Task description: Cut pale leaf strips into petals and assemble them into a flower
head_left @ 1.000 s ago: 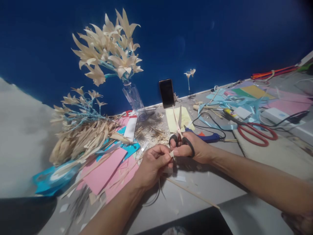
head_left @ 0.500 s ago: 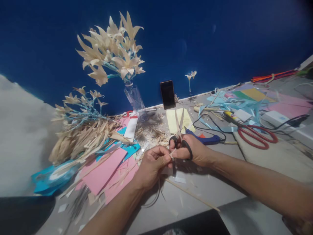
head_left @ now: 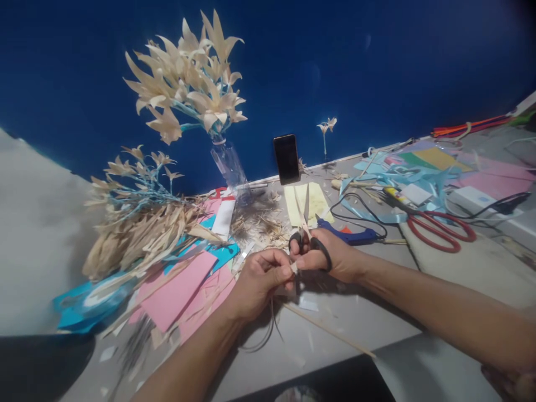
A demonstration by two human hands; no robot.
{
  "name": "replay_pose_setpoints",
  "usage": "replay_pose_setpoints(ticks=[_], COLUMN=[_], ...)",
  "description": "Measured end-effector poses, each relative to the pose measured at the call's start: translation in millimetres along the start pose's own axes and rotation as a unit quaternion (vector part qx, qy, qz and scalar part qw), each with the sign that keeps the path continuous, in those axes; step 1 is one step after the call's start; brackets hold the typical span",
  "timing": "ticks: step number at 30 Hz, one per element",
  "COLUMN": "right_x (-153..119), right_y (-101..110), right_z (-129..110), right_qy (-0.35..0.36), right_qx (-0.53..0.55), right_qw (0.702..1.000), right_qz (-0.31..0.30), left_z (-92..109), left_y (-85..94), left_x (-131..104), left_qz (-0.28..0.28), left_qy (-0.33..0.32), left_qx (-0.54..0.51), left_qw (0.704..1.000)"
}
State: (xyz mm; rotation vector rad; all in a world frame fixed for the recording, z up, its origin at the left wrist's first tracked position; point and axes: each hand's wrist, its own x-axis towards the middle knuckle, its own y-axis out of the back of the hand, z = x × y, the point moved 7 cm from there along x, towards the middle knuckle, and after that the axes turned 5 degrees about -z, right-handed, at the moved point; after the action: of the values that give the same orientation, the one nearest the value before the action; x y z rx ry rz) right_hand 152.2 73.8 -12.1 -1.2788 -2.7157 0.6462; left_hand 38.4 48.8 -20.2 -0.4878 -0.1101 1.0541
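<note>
The left hand [head_left: 259, 282] pinches, with narrow grip, one small pale piece [head_left: 294, 268], which is between the two hands, above the desk [head_left: 360, 318]. The right hand [head_left: 339, 254] has its grip around one pair of black-handled scissors [head_left: 304, 224], two blades apart. Farther are one blue glue gun [head_left: 354, 237], one phone [head_left: 286, 160], one pair of red-handled scissors [head_left: 427, 216].

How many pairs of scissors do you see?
2: the black-handled pair in the right hand, and the red-handled pair lying farther right. More may be hidden.
</note>
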Motion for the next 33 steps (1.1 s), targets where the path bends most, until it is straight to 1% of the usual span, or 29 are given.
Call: replay_pose_setpoints(ticks=[2, 4, 5, 7, 9, 10, 12, 14, 22, 27, 33], right_x=[1, 1, 0, -2, -4, -5, -8, -9, -11, -11, -10], right_y=[-3, -1, 1, 3, 2, 0, -4, -8, -9, -8, -4], right_z=[-3, -8, -12, -16, -13, -9, -3, 1, 9, 12, 15], right_qy=[0.011, 0.027, 0.036, 0.038, 0.006, -0.015, -0.044, -0.054, -0.094, -0.114, -0.128], right_qx=[0.062, 0.07, 0.042, -0.054, -0.141, -0.168, -0.191, -0.191, -0.209, -0.212, -0.22], right_qw=[0.998, 0.996, 0.996, 0.994, 0.982, 0.975, 0.965, 0.962, 0.958, 0.955, 0.954], right_qz=[-0.031, -0.056, -0.064, -0.086, -0.123, -0.143, -0.172, -0.186, -0.175, -0.175, -0.157], left_z=[2, 7, 11, 20, 29, 33, 36, 37, 41, 41, 40], left_y=[-2.0, -2.1, -1.1, 1.9, 4.4, 5.2, 6.7, 9.4, 21.2, 21.4, 24.4], left_x=[-1, -1, -1, -1, -1, -1, -1, -2, -4, -3, -3], left_qz=[-0.026, -0.04, -0.038, -0.022, -0.007, -0.004, -0.002, 0.001, 0.014, 0.01, 0.027], left_qy=[-0.003, -0.006, -0.009, -0.025, -0.05, -0.059, -0.067, -0.068, -0.087, -0.085, -0.077], left_qx=[-0.028, -0.042, -0.042, -0.037, -0.045, -0.052, -0.062, -0.064, -0.064, -0.063, -0.064], left_qw=[0.999, 0.998, 0.998, 0.999, 0.998, 0.997, 0.996, 0.996, 0.994, 0.994, 0.995])
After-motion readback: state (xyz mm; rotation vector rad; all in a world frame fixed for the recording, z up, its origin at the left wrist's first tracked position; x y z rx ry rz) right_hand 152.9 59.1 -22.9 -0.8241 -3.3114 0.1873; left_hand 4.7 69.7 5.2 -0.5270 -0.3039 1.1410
